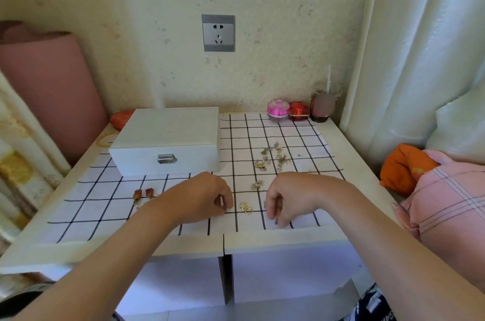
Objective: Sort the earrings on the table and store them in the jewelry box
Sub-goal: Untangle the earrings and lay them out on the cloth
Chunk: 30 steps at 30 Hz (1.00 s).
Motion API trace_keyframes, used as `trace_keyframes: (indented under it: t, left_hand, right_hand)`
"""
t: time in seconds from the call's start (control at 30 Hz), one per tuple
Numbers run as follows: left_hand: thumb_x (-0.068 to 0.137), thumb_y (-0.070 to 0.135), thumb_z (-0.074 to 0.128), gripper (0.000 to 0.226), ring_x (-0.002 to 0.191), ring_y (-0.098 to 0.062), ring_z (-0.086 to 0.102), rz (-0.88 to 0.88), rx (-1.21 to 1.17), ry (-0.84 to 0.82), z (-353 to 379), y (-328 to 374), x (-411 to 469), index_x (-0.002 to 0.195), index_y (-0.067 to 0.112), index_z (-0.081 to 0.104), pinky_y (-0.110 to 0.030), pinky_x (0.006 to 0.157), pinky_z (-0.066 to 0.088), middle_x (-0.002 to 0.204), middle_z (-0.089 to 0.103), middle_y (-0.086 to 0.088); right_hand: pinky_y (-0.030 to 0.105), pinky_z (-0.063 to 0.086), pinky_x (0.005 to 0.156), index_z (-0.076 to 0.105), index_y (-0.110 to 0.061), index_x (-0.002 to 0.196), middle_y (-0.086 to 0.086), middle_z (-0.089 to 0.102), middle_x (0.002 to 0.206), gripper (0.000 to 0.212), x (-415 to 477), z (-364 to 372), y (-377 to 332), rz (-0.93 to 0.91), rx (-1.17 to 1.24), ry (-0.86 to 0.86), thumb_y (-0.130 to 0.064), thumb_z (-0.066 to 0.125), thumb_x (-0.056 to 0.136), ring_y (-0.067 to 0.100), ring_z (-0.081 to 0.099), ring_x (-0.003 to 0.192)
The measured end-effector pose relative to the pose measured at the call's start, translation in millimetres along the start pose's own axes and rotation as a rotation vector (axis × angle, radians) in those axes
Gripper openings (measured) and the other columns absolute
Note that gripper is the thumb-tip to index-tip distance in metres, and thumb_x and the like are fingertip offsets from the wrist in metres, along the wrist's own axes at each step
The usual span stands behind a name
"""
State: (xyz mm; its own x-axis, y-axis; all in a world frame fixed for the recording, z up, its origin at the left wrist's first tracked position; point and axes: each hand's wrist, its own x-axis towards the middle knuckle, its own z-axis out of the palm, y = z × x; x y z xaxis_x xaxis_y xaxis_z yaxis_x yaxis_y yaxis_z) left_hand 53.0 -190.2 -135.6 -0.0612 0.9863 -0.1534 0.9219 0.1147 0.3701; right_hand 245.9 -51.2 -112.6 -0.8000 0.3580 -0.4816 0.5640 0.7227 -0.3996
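Note:
The white jewelry box (168, 137) stands shut at the back left of the checked cloth (86, 205). Two gold hoop earrings (246, 208) lie between my hands. My left hand (207, 197) is just left of them with curled fingertips on the cloth; I cannot tell if they hold anything. My right hand (286, 200) is to the hoops' right, fingers pointing down and pinching a small dark earring (276, 221). A pair of red-brown earrings (143, 193) lies to the left. A heap of several metallic earrings (273, 158) sits behind my right hand, with one silver earring (257, 185) nearer.
A tiny stud (299, 155) lies right of the heap. At the back edge stand a pink round case (278, 108), a red case (298, 110) and a cup with a straw (322, 105). A gold bangle (105, 138) and a red pouch (121, 118) lie left of the box.

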Motion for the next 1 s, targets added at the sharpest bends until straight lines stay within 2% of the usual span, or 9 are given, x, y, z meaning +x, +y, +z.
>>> trace_keyframes:
  t: [0.1, 0.17, 0.2, 0.37, 0.47, 0.6, 0.77, 0.93, 1.0]
  left_hand:
    - [0.087, 0.017, 0.071, 0.018, 0.082, 0.003, 0.061, -0.011, -0.012, -0.032, -1, 0, 3, 0.095, 0.032, 0.075, -0.016, 0.078, 0.054, 0.095, 0.064, 0.019]
    - [0.086, 0.016, 0.071, 0.02, 0.084, 0.001, 0.061, -0.009, 0.0, -0.058, -2, 1, 5, 0.097, 0.032, 0.075, -0.018, 0.078, 0.054, 0.098, 0.063, 0.018]
    - [0.086, 0.016, 0.07, 0.022, 0.085, 0.001, 0.06, -0.008, 0.007, -0.067, -3, 2, 6, 0.099, 0.033, 0.074, -0.017, 0.077, 0.053, 0.099, 0.061, 0.019]
    - [0.09, 0.024, 0.065, 0.02, 0.093, 0.001, 0.058, 0.005, -0.034, -0.003, -17, 14, 20, 0.108, 0.032, 0.07, -0.021, 0.084, 0.051, 0.1, 0.059, 0.021]
    - [0.094, 0.022, 0.06, 0.017, 0.09, -0.001, 0.059, 0.042, -0.066, 0.108, -21, 22, 42, 0.106, 0.029, 0.071, -0.014, 0.077, 0.046, 0.095, 0.061, 0.019]
    - [0.096, 0.016, 0.056, 0.023, 0.093, -0.01, 0.061, 0.007, -0.057, 0.228, -20, 21, 81, 0.112, 0.025, 0.069, -0.02, 0.081, 0.046, 0.103, 0.065, 0.008]
    - [0.096, 0.012, 0.056, 0.03, 0.098, -0.013, 0.057, -0.016, 0.016, 0.227, -12, 13, 115, 0.124, 0.021, 0.065, -0.025, 0.087, 0.045, 0.118, 0.062, -0.001]
    - [0.097, 0.008, 0.055, 0.034, 0.106, -0.017, 0.061, -0.073, 0.098, 0.135, -11, 9, 130, 0.121, 0.027, 0.068, -0.026, 0.09, 0.048, 0.121, 0.064, 0.001]
    - [0.097, 0.007, 0.054, 0.036, 0.107, -0.017, 0.061, -0.073, 0.123, 0.101, -11, 11, 134, 0.124, 0.028, 0.066, -0.025, 0.091, 0.048, 0.123, 0.064, 0.001]
  right_hand:
    - [0.029, 0.056, 0.076, 0.076, -0.027, 0.091, -0.006, 0.075, 0.089, 0.023, -2, -4, 2, -0.025, 0.05, -0.02, -0.018, 0.087, 0.072, 0.007, 0.069, 0.08]
    - [0.017, 0.049, 0.063, 0.075, -0.028, 0.096, -0.006, 0.075, 0.092, 0.027, -2, -10, 8, -0.04, 0.125, -0.008, -0.02, 0.087, 0.073, 0.0, 0.066, 0.073]
    - [0.014, 0.047, 0.062, 0.075, -0.029, 0.097, -0.007, 0.075, 0.093, 0.027, -1, -14, 12, -0.039, 0.167, 0.015, -0.02, 0.086, 0.075, -0.002, 0.066, 0.073]
    - [0.021, 0.047, 0.079, 0.074, -0.034, 0.103, -0.014, 0.067, 0.103, 0.02, 30, -30, 36, 0.001, 0.152, 0.459, -0.019, 0.067, 0.092, 0.007, 0.063, 0.097]
    - [0.035, 0.053, 0.087, 0.073, -0.036, 0.108, -0.008, 0.068, 0.117, 0.026, 56, -34, 42, 0.037, 0.015, 0.606, -0.019, 0.055, 0.098, 0.015, 0.064, 0.104]
    - [0.035, 0.052, 0.087, 0.071, -0.034, 0.116, -0.006, 0.068, 0.124, 0.03, 80, -33, 42, 0.027, -0.153, 0.59, -0.017, 0.053, 0.1, 0.017, 0.063, 0.11]
    - [0.033, 0.051, 0.084, 0.07, -0.035, 0.12, -0.005, 0.068, 0.118, 0.029, 96, -41, 40, 0.056, -0.289, 0.487, -0.019, 0.057, 0.099, 0.023, 0.064, 0.105]
    - [0.027, 0.046, 0.075, 0.077, -0.033, 0.103, -0.012, 0.073, 0.104, 0.016, 98, -47, 49, 0.026, -0.224, 0.552, -0.025, 0.067, 0.092, 0.014, 0.065, 0.097]
    - [0.028, 0.048, 0.077, 0.078, -0.03, 0.099, -0.012, 0.073, 0.101, 0.012, 99, -49, 53, 0.01, -0.139, 0.568, -0.026, 0.069, 0.091, 0.012, 0.065, 0.095]
